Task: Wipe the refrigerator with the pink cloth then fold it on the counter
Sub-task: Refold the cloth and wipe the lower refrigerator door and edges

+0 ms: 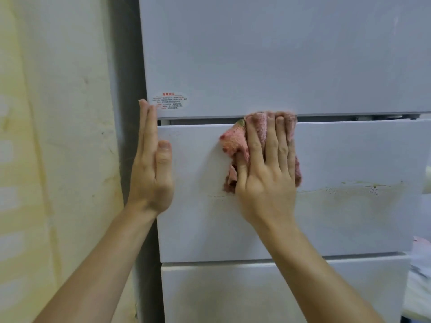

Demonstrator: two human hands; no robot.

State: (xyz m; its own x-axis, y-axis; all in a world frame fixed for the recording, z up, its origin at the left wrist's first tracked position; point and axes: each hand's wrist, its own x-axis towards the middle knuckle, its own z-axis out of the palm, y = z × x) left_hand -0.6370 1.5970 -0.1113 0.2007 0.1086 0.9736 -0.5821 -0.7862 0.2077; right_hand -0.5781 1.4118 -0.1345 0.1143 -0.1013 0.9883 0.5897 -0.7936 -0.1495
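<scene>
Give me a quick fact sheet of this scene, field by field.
Appliance: white refrigerator, three door fronts in view
Right hand: flat on the pink cloth, pressing it to the middle door near its top edge
Left hand: fingers straight, at the refrigerator's left edge, holding nothing
Dirt: yellowish stain band across the middle door, right of the cloth
Label: sticker with red print, low on the upper door

Soft, even, slightly dim light; faint shadows, mild overall blur, wide-angle bending at the edges.
</scene>
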